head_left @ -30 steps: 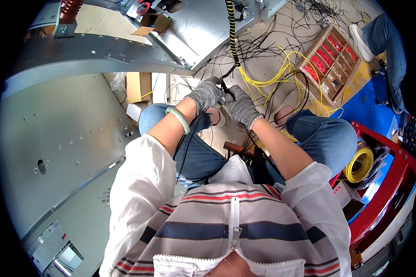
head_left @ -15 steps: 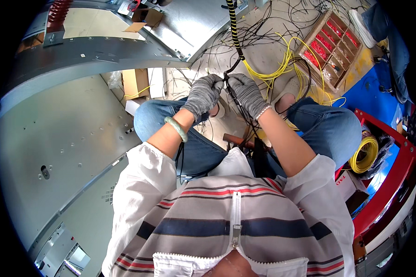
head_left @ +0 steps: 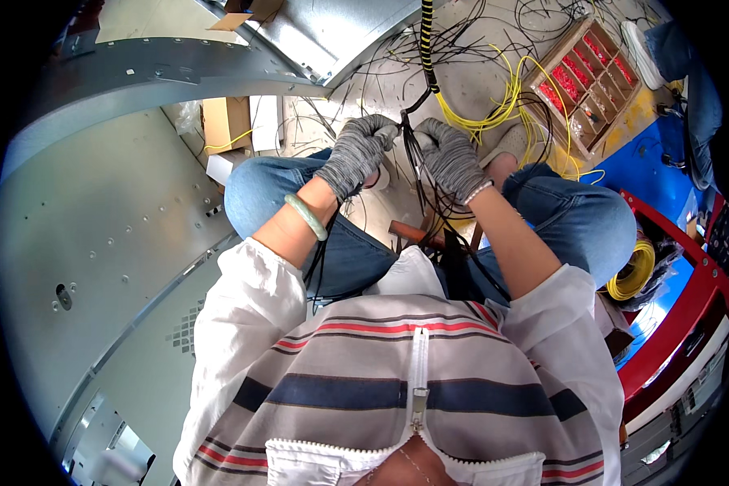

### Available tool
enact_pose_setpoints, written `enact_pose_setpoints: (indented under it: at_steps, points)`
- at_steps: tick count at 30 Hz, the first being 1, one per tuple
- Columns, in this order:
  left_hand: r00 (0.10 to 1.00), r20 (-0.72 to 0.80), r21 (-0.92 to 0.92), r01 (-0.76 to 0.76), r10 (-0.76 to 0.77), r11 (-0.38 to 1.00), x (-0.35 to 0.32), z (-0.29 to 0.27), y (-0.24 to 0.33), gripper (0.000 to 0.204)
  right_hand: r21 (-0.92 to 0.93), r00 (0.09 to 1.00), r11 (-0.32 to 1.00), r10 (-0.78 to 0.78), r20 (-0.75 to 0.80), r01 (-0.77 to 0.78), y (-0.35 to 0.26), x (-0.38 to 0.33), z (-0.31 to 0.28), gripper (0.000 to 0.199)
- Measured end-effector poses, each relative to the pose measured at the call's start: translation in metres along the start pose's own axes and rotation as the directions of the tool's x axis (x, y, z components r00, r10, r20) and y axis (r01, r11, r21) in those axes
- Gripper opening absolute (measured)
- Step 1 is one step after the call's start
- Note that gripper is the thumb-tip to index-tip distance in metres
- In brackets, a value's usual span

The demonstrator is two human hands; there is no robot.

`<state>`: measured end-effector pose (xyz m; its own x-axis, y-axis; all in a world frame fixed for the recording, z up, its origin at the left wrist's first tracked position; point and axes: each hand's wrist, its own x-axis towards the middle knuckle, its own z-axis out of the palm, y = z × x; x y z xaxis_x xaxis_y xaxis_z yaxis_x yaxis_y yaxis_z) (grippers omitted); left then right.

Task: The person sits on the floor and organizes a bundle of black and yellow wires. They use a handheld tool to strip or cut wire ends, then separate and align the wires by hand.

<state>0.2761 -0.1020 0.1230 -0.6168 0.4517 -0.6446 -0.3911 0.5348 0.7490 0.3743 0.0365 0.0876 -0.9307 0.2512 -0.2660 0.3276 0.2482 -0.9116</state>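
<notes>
Head view: the person sits with knees apart, and both gloved hands meet over a bundle of thin black wires (head_left: 419, 174) that hangs between the legs. The left hand (head_left: 355, 154), in a grey knit glove, sits just left of the bundle with its fingers curled in, pressed around something small and pale at the bundle's top; what that piece is cannot be told. The right hand (head_left: 452, 155), just right of the bundle, has its fingers folded together against the strands, thumb side touching them. Above the bundle, a yellow-and-black striped cable (head_left: 426, 44) runs up toward a grey metal cabinet panel (head_left: 97, 235), which lies well to the bundle's left. To the right of the bundle lie loose yellow wires (head_left: 506, 101) on the floor, and beyond them a wooden compartment tray (head_left: 591, 77) with red parts. A yellow wire coil (head_left: 633, 271) rests lower right of the bundle.

Risk, as a judgement: the strands trail down over the lap and could snag on a knee, so a pull might tangle them or slip single wires out of the gloved grip.
</notes>
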Motion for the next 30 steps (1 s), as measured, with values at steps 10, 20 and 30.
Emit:
enact_pose_setpoints:
  at_steps: [10, 20, 30]
  points:
    - [0.99, 0.055, 0.091, -0.136, 0.132, 0.986, 0.0, 0.011, -0.009, 0.008, 0.043, 0.999, 0.998, 0.034, 0.04, -0.035, 0.002, -0.008, 0.008, 0.013]
    - [0.974, 0.127, 0.018, 0.185, -0.186, 0.983, 0.002, 0.01, 0.003, 0.016, 0.35, 0.833, 0.759, 0.458, 0.312, -0.549, -0.028, -0.008, -0.005, 0.021]
    - [0.924, 0.383, 0.023, 0.011, -0.019, 1.0, 0.023, 0.002, -0.006, 0.016, 0.12, 0.965, 0.966, 0.209, 0.16, -0.229, 0.001, -0.006, -0.003, 0.027]
